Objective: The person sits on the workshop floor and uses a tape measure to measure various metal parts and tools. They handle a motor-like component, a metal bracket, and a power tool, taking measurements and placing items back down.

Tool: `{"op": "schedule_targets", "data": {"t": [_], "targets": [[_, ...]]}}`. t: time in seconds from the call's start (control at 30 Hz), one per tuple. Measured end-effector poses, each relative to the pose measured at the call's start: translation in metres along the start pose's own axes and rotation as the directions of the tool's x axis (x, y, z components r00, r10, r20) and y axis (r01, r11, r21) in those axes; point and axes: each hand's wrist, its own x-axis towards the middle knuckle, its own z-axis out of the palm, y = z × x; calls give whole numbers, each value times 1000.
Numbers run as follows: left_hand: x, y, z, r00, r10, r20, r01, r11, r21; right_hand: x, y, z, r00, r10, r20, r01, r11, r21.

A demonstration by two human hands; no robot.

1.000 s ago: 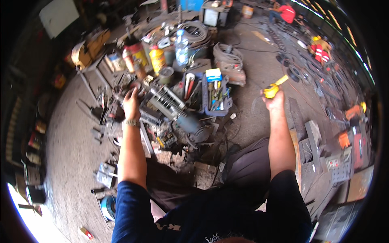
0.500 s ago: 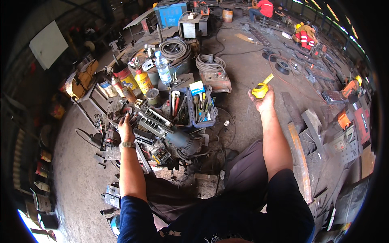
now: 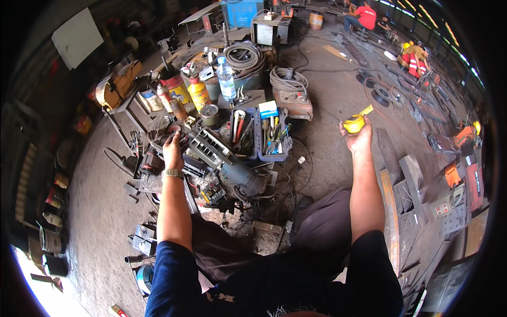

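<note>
My right hand is raised over the floor at the right, closed around a yellow tape measure. A short length of its yellow blade sticks out to the upper right. At the left, my left hand reaches into the clutter with its fingers drawn together by a dark, reddish round part. What those fingers grip is too small to make out. Just right of that hand lies a grey power tool body with its slotted housing exposed. Behind it sits an open blue toolbox with pliers and screwdrivers.
A water bottle, a yellow bottle and a tin can stand behind the power tool. Coiled cable rests on a red machine. Steel pieces lie at the right. Other people sit far back.
The whole view has shifted, so most things appear further right and lower. The tape measure has tilted slightly in my right hand. My left hand stays by the round part.
</note>
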Motion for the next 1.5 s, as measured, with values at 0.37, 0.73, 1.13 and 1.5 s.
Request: {"op": "schedule_targets", "data": {"t": [0.37,0.73,1.13,1.5], "targets": [[-4,6,-2,1000,-3,8,4,998,-57,-15,-3,12,998,-52,-41,52,999,-5],[-1,6,-6,1000,-17,-20,16,999,-39,-4,-1,5,997,-35,63,35,999,-10],[3,0,-5,1000,-3,-21,2,998,-67,-7,-6,2,999,-23,23,25,998,-62],[4,-2,0,999,-38,-21,38,999,-25,-3,-8,-2,1000,-26,14,27,997,-78]]}}
